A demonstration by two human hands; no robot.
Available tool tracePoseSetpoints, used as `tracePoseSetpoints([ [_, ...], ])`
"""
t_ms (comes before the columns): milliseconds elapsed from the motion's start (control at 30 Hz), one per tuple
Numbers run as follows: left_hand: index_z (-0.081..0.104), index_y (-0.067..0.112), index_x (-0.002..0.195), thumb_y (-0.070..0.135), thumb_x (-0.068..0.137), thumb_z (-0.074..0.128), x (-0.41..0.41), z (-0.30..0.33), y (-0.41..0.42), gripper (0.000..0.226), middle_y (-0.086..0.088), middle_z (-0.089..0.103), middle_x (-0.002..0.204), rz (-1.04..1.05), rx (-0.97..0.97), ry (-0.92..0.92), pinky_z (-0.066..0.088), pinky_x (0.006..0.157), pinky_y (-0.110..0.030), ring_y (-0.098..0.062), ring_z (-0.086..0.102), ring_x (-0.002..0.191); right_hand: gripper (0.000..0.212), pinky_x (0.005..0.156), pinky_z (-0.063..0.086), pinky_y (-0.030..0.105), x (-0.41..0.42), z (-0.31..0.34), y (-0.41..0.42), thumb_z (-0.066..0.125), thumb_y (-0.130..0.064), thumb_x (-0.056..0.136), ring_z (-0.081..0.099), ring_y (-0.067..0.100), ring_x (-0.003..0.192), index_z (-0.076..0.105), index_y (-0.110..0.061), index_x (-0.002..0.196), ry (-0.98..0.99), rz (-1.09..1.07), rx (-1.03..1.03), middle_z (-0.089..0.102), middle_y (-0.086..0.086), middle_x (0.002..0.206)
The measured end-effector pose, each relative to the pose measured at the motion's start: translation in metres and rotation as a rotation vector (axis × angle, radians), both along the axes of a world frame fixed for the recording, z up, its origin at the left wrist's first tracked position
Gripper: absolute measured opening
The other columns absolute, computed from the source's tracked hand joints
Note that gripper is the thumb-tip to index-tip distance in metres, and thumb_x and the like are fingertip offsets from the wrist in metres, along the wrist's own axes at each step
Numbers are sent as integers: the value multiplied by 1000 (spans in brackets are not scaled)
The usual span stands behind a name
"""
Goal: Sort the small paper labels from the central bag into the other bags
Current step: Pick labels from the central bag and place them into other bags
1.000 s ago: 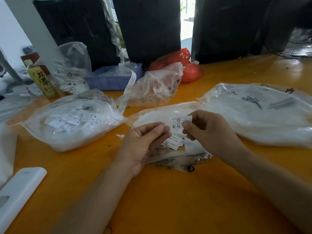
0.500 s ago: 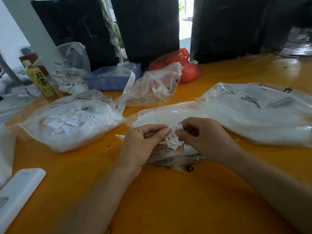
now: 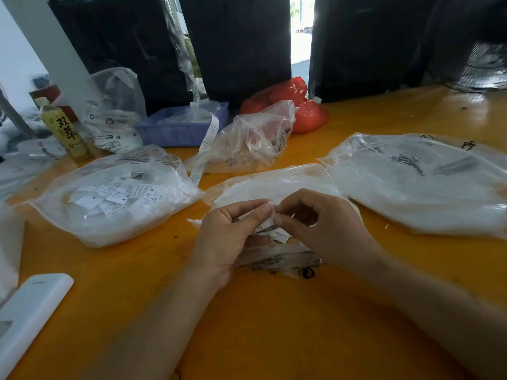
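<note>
Left bag [image 3: 115, 198] holds labels [image 3: 120, 194] (S, M sizes showing).

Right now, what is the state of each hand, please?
Left hand: closed, pinching a small paper label.
Right hand: closed, pinching the same label.

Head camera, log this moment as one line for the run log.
stage: picking labels | left hand: pinching paper label | right hand: pinching same label | over: central bag | side bags: untouched
</note>
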State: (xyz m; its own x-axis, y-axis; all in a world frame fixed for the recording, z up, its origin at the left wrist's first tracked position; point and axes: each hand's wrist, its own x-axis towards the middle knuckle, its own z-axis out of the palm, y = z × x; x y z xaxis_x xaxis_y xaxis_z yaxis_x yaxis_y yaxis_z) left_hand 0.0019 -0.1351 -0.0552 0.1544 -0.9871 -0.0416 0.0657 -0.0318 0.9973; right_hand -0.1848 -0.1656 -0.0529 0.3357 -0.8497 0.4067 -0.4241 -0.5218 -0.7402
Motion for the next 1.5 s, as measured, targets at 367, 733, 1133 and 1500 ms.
tracePoseSetpoints([
  [367,74,48,104,5,90,78,20,10,-3,46,5,74,119,251,-289,-410,63,68,-20,-9,78,84,7,76,61,30,-9,0,-7,69,-30,95,69,7,79,66,-37,97,-163,-63,110,72,-15,86],
  [733,70,17,134,29,108,48,158,19,-9,37,-20,69,126,727,374,-1446,37,101,-52,-44,43,132,11,76,61,29,-8,1,-9,60,-28,101,70,5,80,66,-36,98,-169,-58,129,73,-18,86],
  [1133,58,17,146,50,109,27,130,16,-15,59,-9,48,161,740,172,-1389,19,116,-60,-34,23,154,14,68,42,7,-15,-1,-15,59,-22,101,56,-5,75,71,-26,108,344,-95,-151,64,-19,96],
  [1500,78,15,105,21,103,66,9,-6,-6,14,4,72,96,-156,-800,-1286,52,68,-20,-3,56,76,13,82,40,27,-32,29,-18,57,-19,102,55,16,93,65,-12,108,174,-442,-430,60,2,105],
])
